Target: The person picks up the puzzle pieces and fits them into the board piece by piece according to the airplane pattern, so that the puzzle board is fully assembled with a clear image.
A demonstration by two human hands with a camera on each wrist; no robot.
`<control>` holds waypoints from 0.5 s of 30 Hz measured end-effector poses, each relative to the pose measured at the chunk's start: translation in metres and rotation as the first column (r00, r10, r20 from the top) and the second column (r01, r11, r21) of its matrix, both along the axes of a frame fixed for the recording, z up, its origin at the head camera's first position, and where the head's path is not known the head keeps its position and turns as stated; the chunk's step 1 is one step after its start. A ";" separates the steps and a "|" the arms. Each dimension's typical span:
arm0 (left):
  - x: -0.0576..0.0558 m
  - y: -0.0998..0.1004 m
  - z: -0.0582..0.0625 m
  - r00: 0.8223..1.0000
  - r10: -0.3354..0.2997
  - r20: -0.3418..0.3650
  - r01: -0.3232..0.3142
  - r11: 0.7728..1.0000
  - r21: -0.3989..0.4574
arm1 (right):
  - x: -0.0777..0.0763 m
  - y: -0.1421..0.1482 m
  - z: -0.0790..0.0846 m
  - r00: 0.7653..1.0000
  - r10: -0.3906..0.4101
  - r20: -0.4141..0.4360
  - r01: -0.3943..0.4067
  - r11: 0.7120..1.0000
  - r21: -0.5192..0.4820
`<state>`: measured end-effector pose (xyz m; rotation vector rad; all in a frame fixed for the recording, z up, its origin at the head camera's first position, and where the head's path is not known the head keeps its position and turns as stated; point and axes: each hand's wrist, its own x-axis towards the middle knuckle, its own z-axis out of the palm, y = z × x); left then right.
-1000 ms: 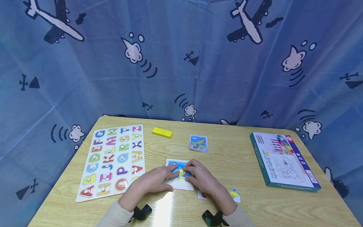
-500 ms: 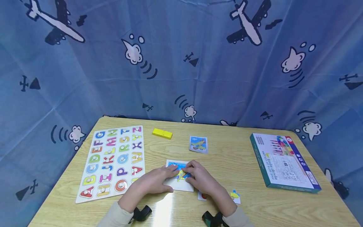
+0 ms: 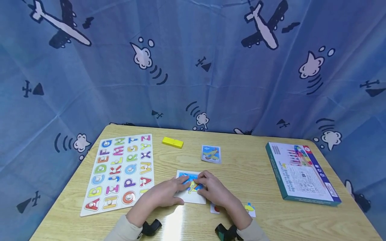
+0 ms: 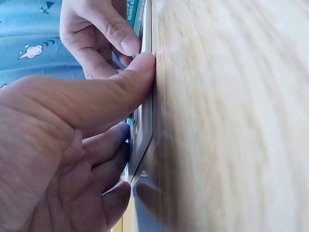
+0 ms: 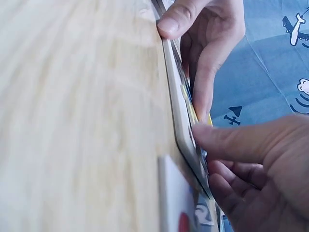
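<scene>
A white-bordered puzzle board (image 3: 196, 199) with a blue and yellow picture lies flat on the table in the head view. My left hand (image 3: 164, 193) rests on its left side, fingers extended over the picture; in the left wrist view that thumb (image 4: 130, 79) touches the board's edge. On the right side, my right hand (image 3: 215, 190) pinches a yellow and blue puzzle piece (image 3: 194, 184) against the board between thumb and fingers. The right wrist view shows that thumb (image 5: 212, 137) at the piece, just above the board (image 5: 179, 116). The hands partly hide the picture.
Two loose puzzle pieces lie near the right forearm: one with red (image 3: 215, 209), one with yellow (image 3: 250, 210). Behind the board is an airplane picture card (image 3: 211, 154). A letter board (image 3: 121, 189), yellow case (image 3: 172, 142) and green-sided box (image 3: 301, 177) sit around the wooden table (image 3: 241, 167).
Both hands stay almost in place on the board. The fingers of the right hand shift very slightly at the yellow piece.
</scene>
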<state>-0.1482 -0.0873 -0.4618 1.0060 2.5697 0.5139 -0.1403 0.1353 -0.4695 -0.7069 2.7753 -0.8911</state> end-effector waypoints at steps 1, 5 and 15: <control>0.000 0.000 0.000 1.000 -0.002 -0.001 0.002 1.000 0.003 | 0.000 0.001 0.000 1.000 0.002 0.007 -0.002 1.000 -0.006; -0.002 -0.001 -0.002 1.000 -0.005 0.000 0.005 1.000 0.030 | 0.003 0.007 0.002 1.000 0.004 0.016 -0.004 1.000 -0.028; -0.002 -0.002 -0.006 1.000 -0.006 0.012 0.005 0.997 0.077 | 0.024 0.037 0.008 0.999 -0.033 0.039 0.035 0.998 -0.048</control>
